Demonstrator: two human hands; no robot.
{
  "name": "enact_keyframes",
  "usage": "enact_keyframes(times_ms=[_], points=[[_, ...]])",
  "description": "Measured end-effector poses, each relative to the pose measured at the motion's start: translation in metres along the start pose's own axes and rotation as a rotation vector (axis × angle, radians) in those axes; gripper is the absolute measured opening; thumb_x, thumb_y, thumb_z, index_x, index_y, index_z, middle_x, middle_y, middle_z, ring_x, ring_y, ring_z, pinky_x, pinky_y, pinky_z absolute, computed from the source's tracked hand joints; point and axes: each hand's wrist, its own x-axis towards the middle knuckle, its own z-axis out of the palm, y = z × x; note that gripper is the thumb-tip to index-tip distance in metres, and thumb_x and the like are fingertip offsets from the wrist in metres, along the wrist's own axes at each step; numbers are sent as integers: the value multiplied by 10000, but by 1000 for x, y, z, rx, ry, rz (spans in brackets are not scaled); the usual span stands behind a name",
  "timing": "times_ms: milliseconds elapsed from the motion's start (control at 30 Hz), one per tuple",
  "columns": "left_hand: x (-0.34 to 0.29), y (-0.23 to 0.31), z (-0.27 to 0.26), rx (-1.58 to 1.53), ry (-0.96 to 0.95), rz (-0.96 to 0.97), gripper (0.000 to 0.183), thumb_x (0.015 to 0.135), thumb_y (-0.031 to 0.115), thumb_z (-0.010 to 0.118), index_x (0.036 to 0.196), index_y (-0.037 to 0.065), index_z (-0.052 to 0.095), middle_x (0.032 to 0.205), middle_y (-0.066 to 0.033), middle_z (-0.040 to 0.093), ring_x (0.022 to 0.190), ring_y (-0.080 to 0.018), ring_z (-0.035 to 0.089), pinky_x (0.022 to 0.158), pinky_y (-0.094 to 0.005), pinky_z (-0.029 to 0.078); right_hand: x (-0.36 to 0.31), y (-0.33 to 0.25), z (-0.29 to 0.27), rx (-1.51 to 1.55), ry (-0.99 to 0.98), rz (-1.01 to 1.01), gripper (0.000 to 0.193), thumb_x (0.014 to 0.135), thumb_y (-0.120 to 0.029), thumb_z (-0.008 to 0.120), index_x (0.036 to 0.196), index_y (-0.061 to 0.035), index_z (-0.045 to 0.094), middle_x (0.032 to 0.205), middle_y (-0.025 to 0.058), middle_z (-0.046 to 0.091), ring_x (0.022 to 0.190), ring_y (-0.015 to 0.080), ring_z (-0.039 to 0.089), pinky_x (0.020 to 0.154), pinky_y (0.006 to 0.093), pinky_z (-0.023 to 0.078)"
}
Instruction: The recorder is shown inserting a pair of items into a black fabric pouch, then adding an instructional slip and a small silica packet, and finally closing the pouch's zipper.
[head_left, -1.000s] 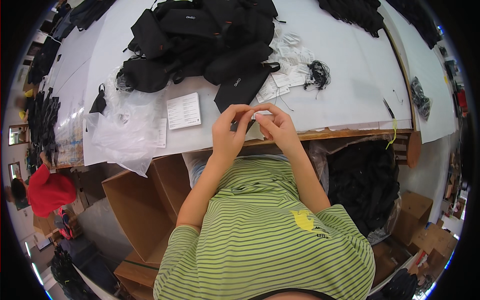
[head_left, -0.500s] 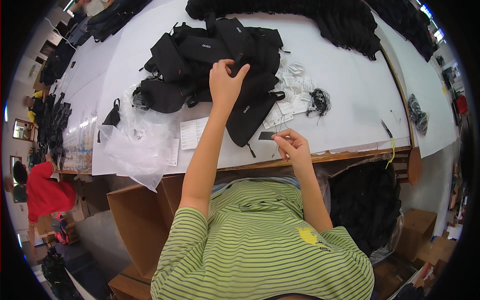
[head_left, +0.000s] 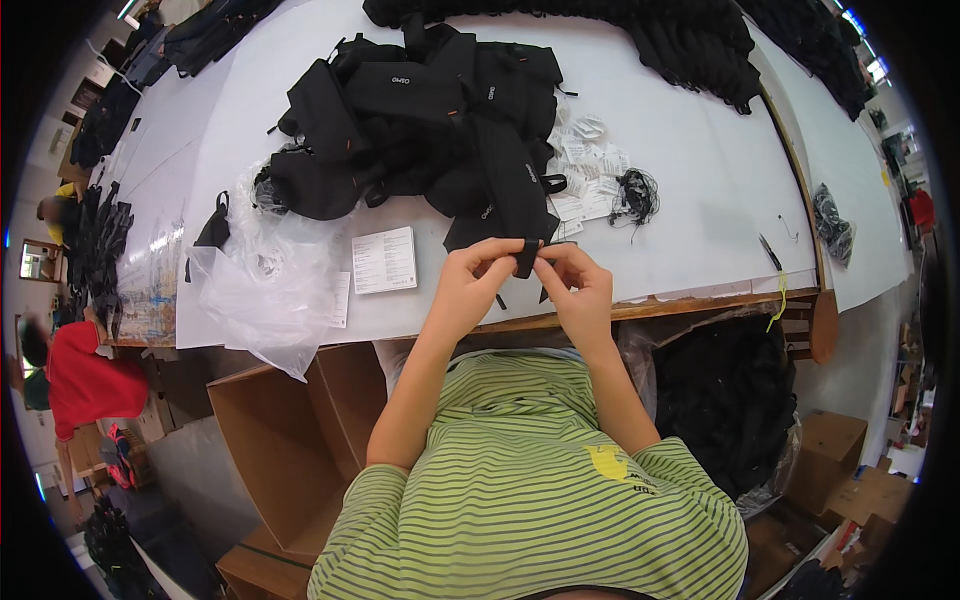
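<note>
My left hand (head_left: 474, 283) pinches the short black strap loop (head_left: 527, 259) at the near end of a black fabric pouch (head_left: 515, 180). The pouch lies toward the table's front edge, on the near side of a heap of black pouches (head_left: 400, 95). Close beside the loop, my right hand (head_left: 580, 290) has thumb and forefinger closed. A small dark tip of the black tag (head_left: 543, 295) shows below those fingers; the rest of it is hidden. Its strings cannot be made out here.
Left of my hands are a stack of white printed cards (head_left: 385, 262) and a clear plastic bag (head_left: 265, 305). Loose white tags (head_left: 590, 190) and a black cord bundle (head_left: 634, 198) lie right. Farther right is a cutter (head_left: 771, 253). An open carton (head_left: 270, 430) stands below.
My left hand has come back from the heap with a pouch, drawing it toward the table edge. It now meets my right hand, whose black tag is mostly covered.
</note>
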Motion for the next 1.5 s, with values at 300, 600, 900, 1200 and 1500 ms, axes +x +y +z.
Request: enact_keyframes(times_ms=[300,600,900,1200,1500], points=[[-17,1,-7,155,13,-25,152,785,58,671,931,28,705,758,15,594,602,-31,421,530,-191,322,-9,-12,3,-264,-112,-113,114,808,-91,676,908,-37,682,534,-28,437,479,22,377,447,211,277],[-22,16,-9,-273,290,235,54,909,62,573,918,10,565,865,2,575,639,-49,448,601,-190,349,-2,-17,-18,525,-238,222,157,863,-63,591,1008,-63,530,796,28,592,614,31,394,538,185,282],[-35,29,-1,-176,112,40,76,839,67,668,893,22,639,609,96,391,547,14,296,492,-173,205,-3,-26,-20,603,-240,105,106,913,-86,562,993,-44,506,808,87,627,644,62,481,591,183,372],[-39,33,6,-56,2,20,69,801,59,684,847,27,645,582,103,328,526,10,261,478,-182,189,-13,-36,-11,494,-272,-19,120,959,-127,509,1042,-50,466,726,33,558,609,58,468,545,188,349],[-38,33,7,-32,-14,27,71,798,61,680,841,22,639,576,97,329,526,3,267,478,-185,207,-16,-36,-7,488,-254,2,134,936,-81,541,1040,-45,463,743,19,554,620,57,467,550,187,346]])
